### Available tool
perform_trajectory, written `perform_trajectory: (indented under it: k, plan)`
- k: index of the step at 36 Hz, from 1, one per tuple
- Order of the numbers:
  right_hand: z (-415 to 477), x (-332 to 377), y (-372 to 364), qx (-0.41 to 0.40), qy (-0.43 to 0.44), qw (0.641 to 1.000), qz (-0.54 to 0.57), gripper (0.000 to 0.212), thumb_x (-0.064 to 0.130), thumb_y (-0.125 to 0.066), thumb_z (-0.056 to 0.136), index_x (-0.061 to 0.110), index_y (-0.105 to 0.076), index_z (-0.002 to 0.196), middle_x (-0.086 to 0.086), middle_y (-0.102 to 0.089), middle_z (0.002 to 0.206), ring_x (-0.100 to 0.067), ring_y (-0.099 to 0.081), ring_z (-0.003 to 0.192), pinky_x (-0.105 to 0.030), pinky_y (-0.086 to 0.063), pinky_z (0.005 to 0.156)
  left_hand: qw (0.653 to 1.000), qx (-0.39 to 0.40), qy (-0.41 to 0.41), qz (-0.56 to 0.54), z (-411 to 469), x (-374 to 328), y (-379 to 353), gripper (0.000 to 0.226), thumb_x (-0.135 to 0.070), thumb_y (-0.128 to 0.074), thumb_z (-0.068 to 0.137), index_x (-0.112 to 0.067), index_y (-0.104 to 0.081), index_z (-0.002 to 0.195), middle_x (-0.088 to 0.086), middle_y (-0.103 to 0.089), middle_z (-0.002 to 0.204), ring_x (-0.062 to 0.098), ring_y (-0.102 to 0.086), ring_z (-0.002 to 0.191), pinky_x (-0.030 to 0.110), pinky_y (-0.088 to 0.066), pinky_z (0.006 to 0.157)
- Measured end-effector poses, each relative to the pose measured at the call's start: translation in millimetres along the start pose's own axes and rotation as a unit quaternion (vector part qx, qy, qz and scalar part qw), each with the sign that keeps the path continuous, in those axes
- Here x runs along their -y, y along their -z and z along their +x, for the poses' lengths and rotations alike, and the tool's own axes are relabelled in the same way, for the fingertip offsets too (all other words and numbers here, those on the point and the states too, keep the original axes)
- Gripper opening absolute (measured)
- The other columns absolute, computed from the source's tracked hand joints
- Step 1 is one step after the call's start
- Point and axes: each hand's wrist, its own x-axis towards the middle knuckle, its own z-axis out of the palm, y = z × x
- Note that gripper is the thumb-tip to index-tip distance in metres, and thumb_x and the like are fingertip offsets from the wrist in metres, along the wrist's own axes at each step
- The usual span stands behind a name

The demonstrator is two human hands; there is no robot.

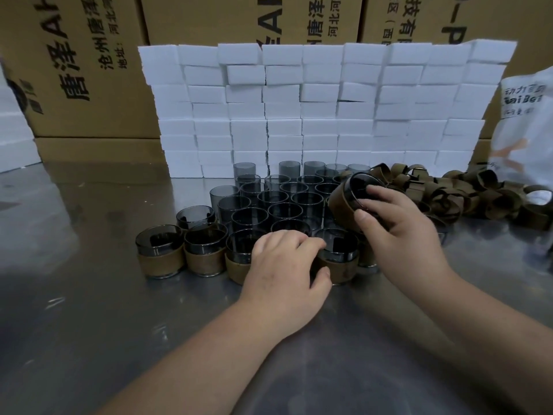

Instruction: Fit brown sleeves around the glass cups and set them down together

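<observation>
- Left grip [287,262] curls round a sleeved cup [338,250] standing upright at the front of the steel worktop [89,310] — thumb on its brown band, fingers over the rim.
- Right grip [398,223] holds a tilted cup [357,187] just above and behind it, with a brown sleeve [341,202] wrapped round the glass.
- More finished cups [205,250] stand in a row to the left.
- Bare smoky glass cups [281,202] cluster behind them.
- Loose sleeves [449,193] lie heaped at right — beyond them are stacked white foam blocks [299,109], printed cartons [89,55] and a white bag [523,130].
</observation>
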Motion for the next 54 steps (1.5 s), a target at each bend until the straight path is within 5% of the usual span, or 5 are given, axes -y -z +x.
perform_trajectory:
  k: [8, 17, 26, 37, 54]
  plan:
    - [36.8, 7.2, -14.2, 0.102, 0.02, 0.99, -0.093, 0.025, 0.029, -0.055, 0.092, 0.019, -0.071, 0.109, 0.005, -0.058, 0.127, -0.011, -0.051, 0.116, -0.027, -0.037, 0.096, 1.0, 0.005, 0.005, 0.001, 0.2, 0.8, -1.0, 0.046, -0.04, -0.04, 0.079, -0.024, -0.059, 0.119, -0.008, -0.057, 0.111, 0.014, -0.041, 0.116, 0.028, -0.016, 0.101]
    - [54.8, 9.5, -29.6, 0.25, -0.033, 0.951, -0.18, 0.023, 0.034, -0.053, 0.092, 0.024, -0.074, 0.096, 0.006, -0.07, 0.092, -0.009, -0.059, 0.078, -0.023, -0.043, 0.061, 1.0, 0.008, 0.005, 0.0, 0.5, 2.1, -2.6, 0.043, -0.038, -0.042, 0.08, -0.024, -0.059, 0.117, -0.007, -0.056, 0.11, 0.014, -0.041, 0.114, 0.029, -0.018, 0.1]
    - [55.3, 5.0, -34.7, 0.311, -0.065, 0.928, -0.195, 0.038, 0.033, -0.044, 0.097, 0.004, -0.068, 0.106, -0.012, -0.066, 0.118, -0.026, -0.06, 0.108, -0.041, -0.046, 0.095, 1.0, 0.007, 0.003, -0.002, 0.6, 4.0, -4.2, 0.044, -0.038, -0.042, 0.081, -0.024, -0.058, 0.119, -0.007, -0.056, 0.111, 0.013, -0.039, 0.114, 0.029, -0.017, 0.1]
    - [-4.0, -9.0, 19.1, -0.063, 0.03, 0.997, -0.016, 0.018, 0.019, -0.052, 0.089, 0.023, -0.07, 0.092, 0.024, -0.057, 0.09, 0.002, -0.052, 0.092, -0.019, -0.039, 0.082, 0.997, -0.063, 0.03, 0.039, 2.1, 0.8, 5.5, 0.038, -0.034, -0.047, 0.082, -0.018, -0.066, 0.111, -0.003, -0.064, 0.103, 0.021, -0.056, 0.105, 0.044, -0.029, 0.104]
    - [-4.8, -56.8, 15.7, -0.096, -0.128, 0.985, 0.061, 0.02, 0.016, -0.053, 0.092, 0.028, -0.063, 0.08, 0.021, -0.057, 0.078, 0.002, -0.052, 0.073, -0.022, -0.036, 0.068, 0.96, 0.017, 0.249, 0.128, 15.4, 41.3, 22.4, 0.038, -0.033, -0.03, 0.09, -0.024, -0.056, 0.116, -0.007, -0.051, 0.131, 0.02, -0.028, 0.134, 0.054, 0.006, 0.111]
